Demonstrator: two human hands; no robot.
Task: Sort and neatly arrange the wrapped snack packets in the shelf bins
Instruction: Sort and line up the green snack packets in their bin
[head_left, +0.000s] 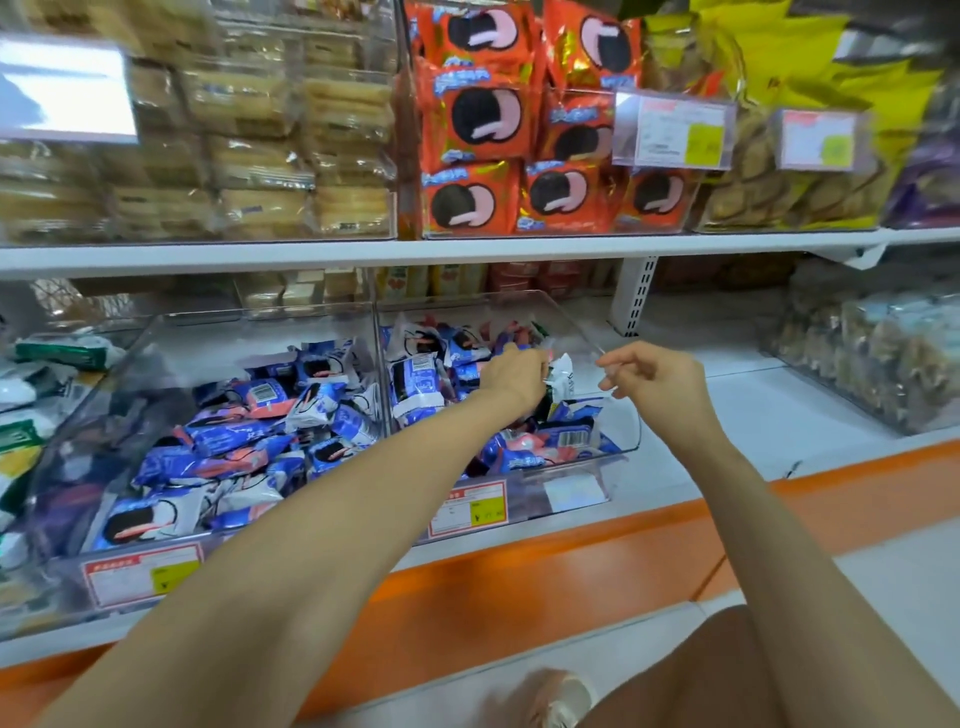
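Dozens of crumpled blue-white packets (234, 452), jumbled.

Two clear plastic shelf bins sit side by side on the lower shelf, the left bin (130, 358) touching the right bin (621, 415). A loose heap of blue-and-white wrapped snack packets (260, 447) fills the left bin, lying at all angles. More of the same packets (421, 387) crowd the right bin's left and near parts. A crinkled white-and-green packet (561, 376) stands tilted there, gripped by the left hand (514, 374).
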